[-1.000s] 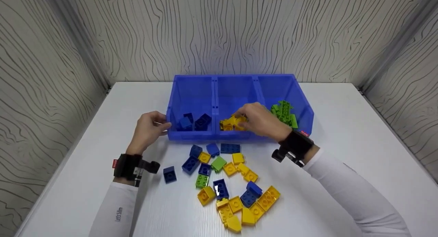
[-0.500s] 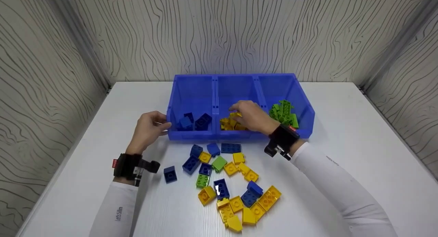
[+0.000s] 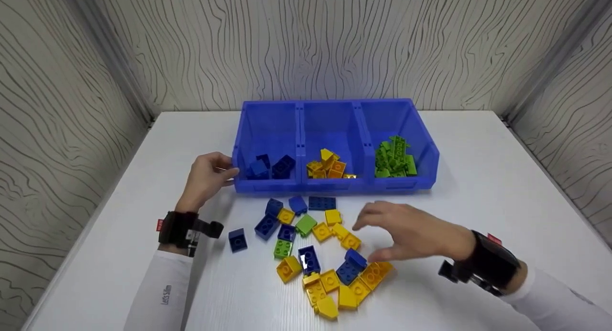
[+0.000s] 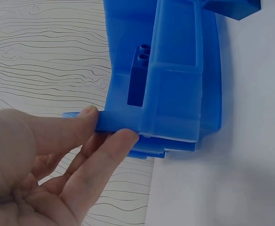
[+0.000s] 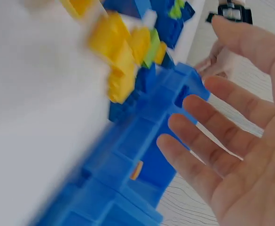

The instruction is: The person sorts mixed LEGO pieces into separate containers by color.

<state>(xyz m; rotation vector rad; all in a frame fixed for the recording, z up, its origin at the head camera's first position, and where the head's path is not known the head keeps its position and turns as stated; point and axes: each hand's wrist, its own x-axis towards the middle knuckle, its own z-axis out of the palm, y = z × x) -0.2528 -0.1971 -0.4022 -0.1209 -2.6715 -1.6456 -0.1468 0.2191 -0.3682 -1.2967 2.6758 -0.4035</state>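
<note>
A blue three-compartment bin (image 3: 267,186) stands at the back of the table. My left hand (image 3: 204,182) pinches its left side wall between thumb and fingers; the left wrist view shows the thumb (image 4: 76,125) on that wall. Over the table in front of the bin, my right hand (image 3: 413,230) hangs with spread fingers and holds nothing. Below its thumb lies a long yellow brick (image 3: 372,275), beside a blue brick (image 3: 349,271). In the right wrist view the palm (image 5: 245,188) and fingers are bare.
Blue bricks (image 3: 283,166) lie in the left compartment, yellow bricks (image 3: 336,168) in the middle one and green bricks (image 3: 397,156) in the right. Loose blue, yellow and two green bricks (image 3: 282,248) are scattered before the bin. A patterned panel (image 3: 306,44) stands behind.
My right hand has come out of the middle compartment, leaving yellow bricks there, and moved toward me over the loose bricks, fingers spreading. The left hand keeps its grip on the bin.
</note>
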